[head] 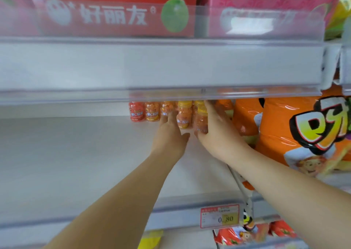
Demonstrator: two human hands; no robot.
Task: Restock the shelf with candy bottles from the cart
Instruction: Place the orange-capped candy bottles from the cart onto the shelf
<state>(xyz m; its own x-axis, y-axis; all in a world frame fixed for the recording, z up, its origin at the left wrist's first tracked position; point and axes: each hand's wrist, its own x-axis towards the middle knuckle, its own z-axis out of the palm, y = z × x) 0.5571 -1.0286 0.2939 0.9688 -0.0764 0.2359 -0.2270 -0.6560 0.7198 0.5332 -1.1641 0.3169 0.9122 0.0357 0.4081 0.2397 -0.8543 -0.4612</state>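
1. at the back edge of the shelf point(76, 153), right of its middle, a row of candy bottles point(152, 113) stands upright, side by side, with red and orange contents.
2. the right hand point(214, 129) grasps a yellow-capped bottle point(201, 118) at the right end of that row, fingers behind it and thumb curled round its base; the bottle stands upright, touching or just above the shelf, which one i cannot tell.
3. the left hand point(171, 134) is released, fingers straight and thumb spread, its fingertips at the bottles just left of the held one; blur hides whether they touch.
4. orange snack bags point(284, 131) stand just beside the right hand, along the shelf's right edge.
5. a price tag point(220, 216) sits on the shelf's front edge, under the right forearm.
6. a red box point(117, 15) and a pink box point(266, 11) stand on the shelf above, behind a clear rail.
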